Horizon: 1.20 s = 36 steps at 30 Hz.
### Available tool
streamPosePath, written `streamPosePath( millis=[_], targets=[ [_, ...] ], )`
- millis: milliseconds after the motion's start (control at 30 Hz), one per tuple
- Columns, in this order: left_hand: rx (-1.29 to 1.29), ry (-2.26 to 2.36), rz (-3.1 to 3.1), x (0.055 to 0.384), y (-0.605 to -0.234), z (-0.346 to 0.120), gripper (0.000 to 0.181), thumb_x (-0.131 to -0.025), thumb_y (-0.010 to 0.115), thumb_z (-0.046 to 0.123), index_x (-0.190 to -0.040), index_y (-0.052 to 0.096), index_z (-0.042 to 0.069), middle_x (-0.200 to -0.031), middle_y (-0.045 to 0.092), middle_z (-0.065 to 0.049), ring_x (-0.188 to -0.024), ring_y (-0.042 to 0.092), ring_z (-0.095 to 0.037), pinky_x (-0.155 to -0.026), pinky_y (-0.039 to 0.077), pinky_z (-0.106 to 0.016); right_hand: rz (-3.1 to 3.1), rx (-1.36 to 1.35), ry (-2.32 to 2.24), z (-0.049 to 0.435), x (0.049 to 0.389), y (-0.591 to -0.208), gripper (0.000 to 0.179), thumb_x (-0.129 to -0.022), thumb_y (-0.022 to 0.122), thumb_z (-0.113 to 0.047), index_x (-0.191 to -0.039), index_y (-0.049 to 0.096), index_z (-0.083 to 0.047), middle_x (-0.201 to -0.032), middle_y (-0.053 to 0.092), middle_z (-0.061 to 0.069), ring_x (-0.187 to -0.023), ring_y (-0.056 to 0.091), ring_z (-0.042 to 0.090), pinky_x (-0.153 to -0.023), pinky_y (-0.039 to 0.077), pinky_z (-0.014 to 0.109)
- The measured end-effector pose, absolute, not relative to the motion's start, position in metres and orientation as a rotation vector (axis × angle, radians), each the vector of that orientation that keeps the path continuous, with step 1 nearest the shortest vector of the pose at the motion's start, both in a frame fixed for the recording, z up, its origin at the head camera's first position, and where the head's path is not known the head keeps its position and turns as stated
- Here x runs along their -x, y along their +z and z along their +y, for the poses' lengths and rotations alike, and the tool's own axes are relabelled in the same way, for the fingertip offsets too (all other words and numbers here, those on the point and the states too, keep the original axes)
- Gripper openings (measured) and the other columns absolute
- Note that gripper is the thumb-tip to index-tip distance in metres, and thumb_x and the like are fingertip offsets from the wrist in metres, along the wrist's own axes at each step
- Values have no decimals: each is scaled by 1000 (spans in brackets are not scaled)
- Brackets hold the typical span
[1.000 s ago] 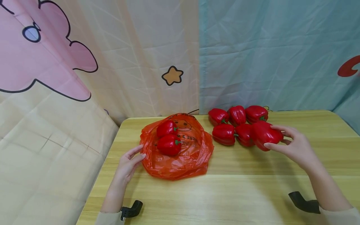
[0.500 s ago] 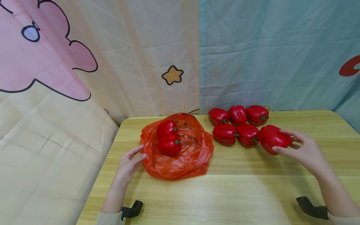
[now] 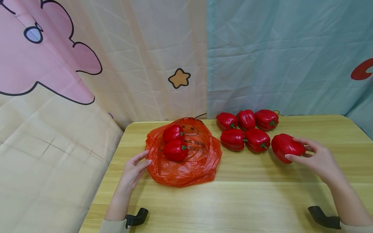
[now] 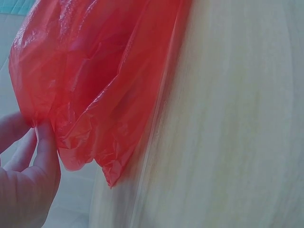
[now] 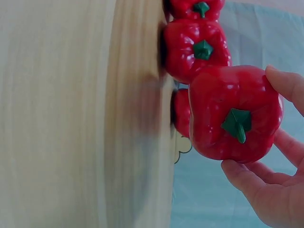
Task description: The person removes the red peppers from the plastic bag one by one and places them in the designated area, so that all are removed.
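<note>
My right hand [image 3: 316,157] grips a glossy red bell pepper [image 3: 286,148] between thumb and fingers, at the right end of the front row. In the right wrist view its green stem [image 5: 236,124] faces the camera, and a gap shows between the pepper and the tabletop. My left hand [image 3: 132,171] pinches the left rim of a thin red plastic bag [image 3: 192,171], which lies spread with its mouth up. Inside the bag are two bell peppers, a rear one [image 3: 172,133] and a front one [image 3: 175,150]. The left wrist view shows thumb and fingertips meeting on the film [image 4: 90,95].
Several more bell peppers stand in two rows right of the bag, among them a front one [image 3: 257,140] and a rear one [image 3: 266,119]. They rest on a light wooden table [image 3: 233,204]. A printed curtain [image 3: 262,58] hangs behind its back edge.
My right hand has moved right and closer to me with its bell pepper, uncovering the front-row pepper beside it. The held pepper has come lower. My left hand and the bag look unchanged.
</note>
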<state>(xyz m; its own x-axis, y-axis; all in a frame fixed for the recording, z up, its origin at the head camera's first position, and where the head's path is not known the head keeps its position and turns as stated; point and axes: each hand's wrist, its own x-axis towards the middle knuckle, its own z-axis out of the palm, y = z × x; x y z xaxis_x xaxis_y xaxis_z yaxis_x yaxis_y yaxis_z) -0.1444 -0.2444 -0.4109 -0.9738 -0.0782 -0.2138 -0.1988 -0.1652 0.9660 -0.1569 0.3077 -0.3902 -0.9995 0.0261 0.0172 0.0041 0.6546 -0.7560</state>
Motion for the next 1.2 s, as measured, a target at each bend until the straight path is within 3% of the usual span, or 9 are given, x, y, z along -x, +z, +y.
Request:
streamPosePath(
  millis=[333, 967, 1200],
  targets=[
    [328, 2312, 1985, 144, -412, -244, 45, -89, 57, -5, -132, 48, -2, -120, 49, -2, -95, 61, -8, -87, 50, -23, -2898, 87, 1280, 313, 162, -403, 80, -81, 71, -37, -139, 33, 3, -132, 31, 36, -111, 30, 55, -61, 53, 41],
    [342, 2305, 1985, 146, -412, -243, 45, -89, 57, -4, -133, 47, -2, -121, 48, -3, -95, 61, -8, -87, 49, -23, -2851, 124, 1417, 315, 187, -412, 82, -83, 67, -41, -142, 28, 1, -134, 29, 33, -114, 30, 52, -62, 49, 29],
    [348, 2311, 1980, 146, -413, -243, 43, -89, 57, -4, -130, 51, 1, -119, 49, -1, -95, 61, -8, -87, 49, -22, -2858, 151, 1424, 314, 197, -413, 85, -82, 67, -46, -143, 28, 0, -135, 29, 34, -116, 29, 53, -65, 48, 32]
  ],
)
